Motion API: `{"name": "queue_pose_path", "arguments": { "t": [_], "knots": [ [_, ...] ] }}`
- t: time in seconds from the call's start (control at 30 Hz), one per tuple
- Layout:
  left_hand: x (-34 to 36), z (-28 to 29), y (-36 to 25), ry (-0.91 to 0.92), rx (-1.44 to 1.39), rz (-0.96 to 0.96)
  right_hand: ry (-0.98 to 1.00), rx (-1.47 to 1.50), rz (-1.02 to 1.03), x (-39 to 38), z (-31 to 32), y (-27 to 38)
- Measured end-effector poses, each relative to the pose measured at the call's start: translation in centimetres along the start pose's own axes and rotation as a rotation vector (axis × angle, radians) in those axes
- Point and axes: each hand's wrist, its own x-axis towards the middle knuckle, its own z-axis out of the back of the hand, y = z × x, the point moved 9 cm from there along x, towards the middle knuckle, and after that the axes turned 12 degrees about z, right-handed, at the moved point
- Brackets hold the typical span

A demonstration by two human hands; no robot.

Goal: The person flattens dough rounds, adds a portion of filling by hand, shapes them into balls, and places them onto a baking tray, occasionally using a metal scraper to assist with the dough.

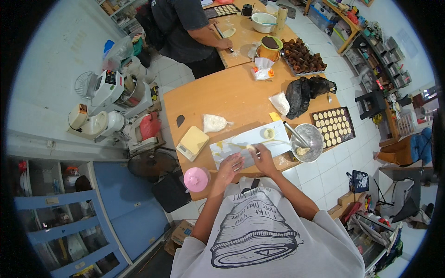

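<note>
My right hand (pixel 262 160) pinches a small pale dough piece (pixel 251 148) over a white sheet (pixel 222 155) with yellowish smears. My left hand (pixel 232 164) is beside it, fingers slightly curled and apart, holding nothing visible. On the sheet's right part sits a small pale round piece (pixel 269 133). Right of it stands a metal bowl (pixel 314 141) with a long metal utensil (pixel 296 133) and some pale dough inside. A digital scale (pixel 192 143), a pink container (pixel 197 179) and a bag of white stuff (pixel 214 123) lie to the left.
Behind are black bags (pixel 299 95), a tray of small rounds (pixel 333 126) and brown baked cups (pixel 303 58). A co-worker (pixel 185 34) rolls dough at the far table (pixel 238 60). Another seated person (pixel 417 148) is at right; mixers (pixel 99 118) and a fan (pixel 153 162) stand left.
</note>
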Motion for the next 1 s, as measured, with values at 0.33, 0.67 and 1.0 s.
{"name": "queue_pose_path", "arguments": {
  "t": [0.33, 0.67, 1.0],
  "knots": [
    [-0.5, -2.3, -1.1, -0.086, 0.325, -0.38, 0.248, -0.047, 0.112, -1.6, -1.3, 0.6],
    [1.2, -2.1, 0.9, 0.13, 0.15, -0.252, 0.217, 0.113, 0.123, -0.7, 0.8, 5.6],
    [-1.1, -5.4, 2.4, 0.04, 0.121, -0.22, 0.12, -0.044, 0.139, 4.5, -0.7, 5.6]
  ]
}}
